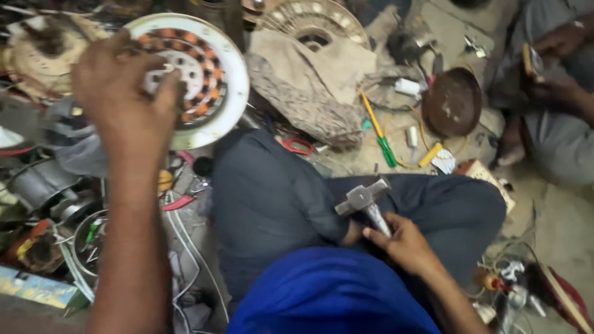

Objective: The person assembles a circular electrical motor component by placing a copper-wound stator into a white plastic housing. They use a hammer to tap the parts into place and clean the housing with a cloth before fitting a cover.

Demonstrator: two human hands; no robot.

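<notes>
At the far left of the frame, loose wires and metal motor parts lie heaped on the floor. Above them, in the upper left, the left hand reaches out with its arm running up from the bottom edge. Its fingers are spread over the copper-wound core of a round white fan motor; the hand rests against it, loose rather than clenched, though how firmly it presses I cannot tell. Just right of the motor sits a rough grey stone block, with a second round fan housing at the top centre. Below, the person's dark trousered legs are crossed in the middle of the picture. In the lower centre-right the right hand has its grip clenched around the handle of a metal hammer, the head pointing up and left over the knee. Further right, a green and yellow screwdriver lies on the floor near a rusty brown bowl-shaped cover. At the upper right edge, another person sits.
</notes>
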